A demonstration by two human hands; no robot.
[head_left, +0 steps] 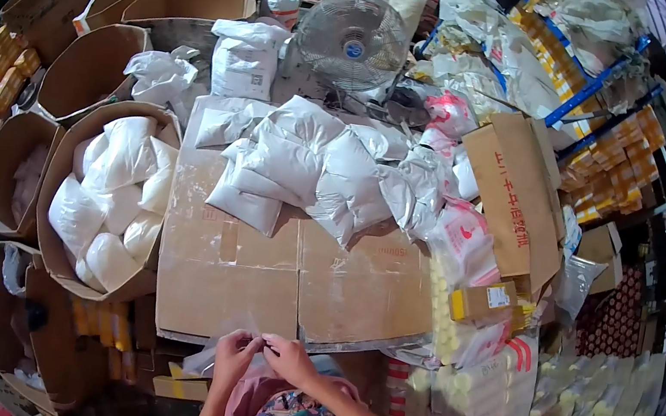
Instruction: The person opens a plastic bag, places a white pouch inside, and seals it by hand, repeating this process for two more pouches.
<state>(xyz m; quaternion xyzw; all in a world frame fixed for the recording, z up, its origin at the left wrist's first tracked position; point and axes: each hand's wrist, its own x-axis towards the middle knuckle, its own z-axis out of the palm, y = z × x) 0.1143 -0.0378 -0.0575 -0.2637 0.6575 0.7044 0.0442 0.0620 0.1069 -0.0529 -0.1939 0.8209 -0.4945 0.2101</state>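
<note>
1 left hand (pixel 233 358), 1 right hand (pixel 293 363): fingers bent, tips nearly touching; whether closed on anything, cannot tell. Clear plastic (pixel 195 362) just beside left hand, by near edge of flat cardboard (pixel 225 287). On far half of cardboard, pile of white bags (pixel 294 150). To left, big box (pixel 138 282) with plump bags (pixel 123 157) inside. To right, small box (pixel 485 303), leaning carton (pixel 510 192). Beyond pile, 1 fan (pixel 354 41), 1 upright sack (pixel 244 63).
</note>
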